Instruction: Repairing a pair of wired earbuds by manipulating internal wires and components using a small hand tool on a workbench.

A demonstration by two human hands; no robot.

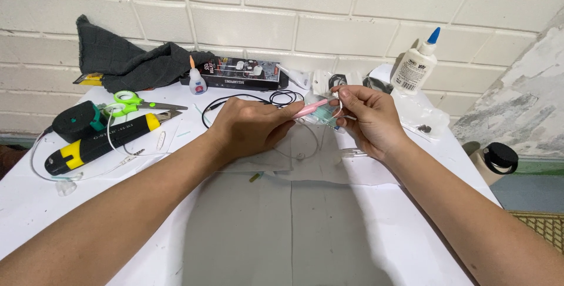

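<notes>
A pink tool (pixel 311 109) is gripped in the left hand (pixel 249 127), its tip pointed right at a small clear part (pixel 322 115). That part is pinched between the fingers of the right hand (pixel 367 118), above the middle of the white table (pixel 35 203) and over a grey mat (pixel 288 227). A thin white wire (pixel 311 145) hangs from the part and loops onto the mat. Just beyond the hands a black cable (pixel 247 98) is coiled. At the far left lie a dark cloth (pixel 129 59), green scissors (pixel 138 104) and a black-and-yellow tool (pixel 100 142). A glue bottle (pixel 416 65) is stood at the far right, against the brick wall (pixel 329 4).
</notes>
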